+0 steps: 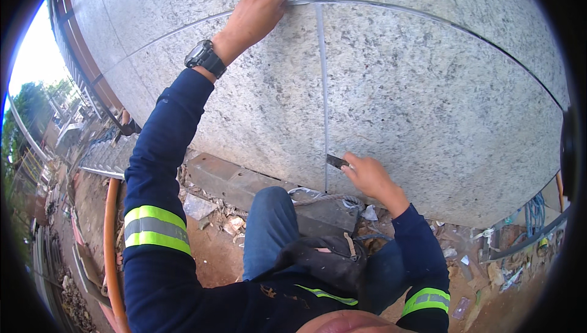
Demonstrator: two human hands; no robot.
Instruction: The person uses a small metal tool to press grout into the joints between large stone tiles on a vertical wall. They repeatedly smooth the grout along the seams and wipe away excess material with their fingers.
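Note:
A speckled pale grey stone wall [422,95] fills most of the view, its slabs parted by a vertical seam [322,76] and a curving horizontal seam [391,7]. At the far end, my left hand [257,15] rests against the horizontal seam, just left of where the two seams cross. Its fingers are bent and closed; whatever they hold, if anything, is hidden. Lower down, my right hand [370,177] grips a small, flat, dark tool [336,161]. The tool's tip touches or nearly touches the vertical seam near the wall's lower end.
Below the wall lies a grey beam [229,177], with pale rope [315,198] and debris beside it. A dark bag [327,259] hangs at my lap. An orange pipe [111,247] and a metal plank [110,153] are at left; blue rope [534,215] hangs at right.

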